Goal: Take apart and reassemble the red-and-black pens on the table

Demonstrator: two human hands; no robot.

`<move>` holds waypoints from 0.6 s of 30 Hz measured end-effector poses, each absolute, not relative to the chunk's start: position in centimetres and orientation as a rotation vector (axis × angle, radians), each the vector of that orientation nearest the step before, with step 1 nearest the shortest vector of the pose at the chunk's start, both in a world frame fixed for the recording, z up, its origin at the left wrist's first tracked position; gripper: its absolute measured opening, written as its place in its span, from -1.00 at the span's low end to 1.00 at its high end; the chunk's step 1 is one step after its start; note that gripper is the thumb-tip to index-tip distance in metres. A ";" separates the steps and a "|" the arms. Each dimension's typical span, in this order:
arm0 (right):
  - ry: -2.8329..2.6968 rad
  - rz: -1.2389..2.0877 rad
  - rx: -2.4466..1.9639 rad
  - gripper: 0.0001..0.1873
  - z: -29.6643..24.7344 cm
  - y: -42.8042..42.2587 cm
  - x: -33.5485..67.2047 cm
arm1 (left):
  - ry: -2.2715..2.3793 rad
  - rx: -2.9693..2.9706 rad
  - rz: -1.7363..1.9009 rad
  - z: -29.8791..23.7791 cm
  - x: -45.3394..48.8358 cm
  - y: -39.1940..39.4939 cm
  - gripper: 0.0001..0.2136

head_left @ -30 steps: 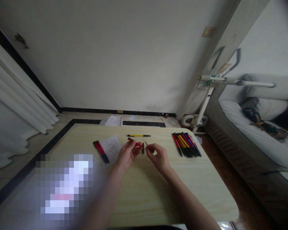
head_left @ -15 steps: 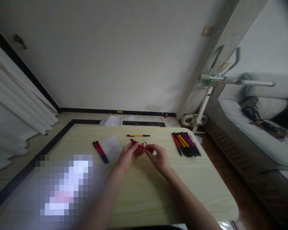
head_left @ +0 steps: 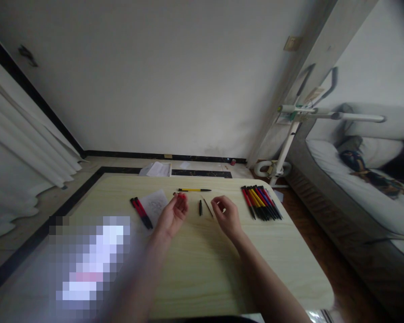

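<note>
My left hand [head_left: 173, 217] is turned partly palm up, its curled fingers around a red pen barrel [head_left: 182, 196] that shows only in part. To the right, my right hand [head_left: 226, 216] is apart from it, thumb and forefinger pressed together; whatever they pinch, if anything, is too small to make out. On the table between the hands lie a short black pen grip [head_left: 200, 207] and a thin pen refill [head_left: 207, 207], the refill's near end close to my right fingertips. Beyond them a yellow pen [head_left: 194, 189] lies crosswise.
Two red pens [head_left: 142, 213] lie by a sheet of paper with scribbles [head_left: 154, 204] on the left. Several red, yellow and blue pens [head_left: 261, 202] are lined up at the table's [head_left: 202, 269] right. A blurred-out patch [head_left: 94, 260] covers the left front.
My hands have moved apart: the left went left with the red barrel, the right slightly right. The black grip and the refill now show fully between them.
</note>
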State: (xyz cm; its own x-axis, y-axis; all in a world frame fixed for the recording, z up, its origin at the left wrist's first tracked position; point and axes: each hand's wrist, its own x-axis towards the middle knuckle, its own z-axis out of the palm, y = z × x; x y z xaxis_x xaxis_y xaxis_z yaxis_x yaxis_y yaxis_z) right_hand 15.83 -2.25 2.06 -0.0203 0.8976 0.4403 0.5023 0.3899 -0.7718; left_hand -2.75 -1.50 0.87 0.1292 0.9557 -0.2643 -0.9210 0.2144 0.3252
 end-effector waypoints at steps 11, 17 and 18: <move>-2.029 0.371 -1.614 -0.86 0.6 -2.1 16.0 | 0.486 0.111 1.348 1.0 -2.3 -1.7 -0.86; -2.102 0.341 -1.753 -0.81 0.9 -2.2 16.0 | 0.493 0.140 1.338 0.9 -2.4 -1.7 -0.86; -2.103 0.324 -1.778 -0.80 0.9 -2.2 16.0 | 0.495 0.142 1.337 0.9 -2.4 -1.7 -0.86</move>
State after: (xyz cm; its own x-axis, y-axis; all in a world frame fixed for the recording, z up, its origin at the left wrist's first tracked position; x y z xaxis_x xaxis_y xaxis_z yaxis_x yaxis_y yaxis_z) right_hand 15.98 -2.18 0.94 -0.1385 0.9820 0.1284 0.8977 0.1792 -0.4025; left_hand -2.37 -1.72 0.89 0.1462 0.9538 -0.2626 -0.8948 0.2407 0.3761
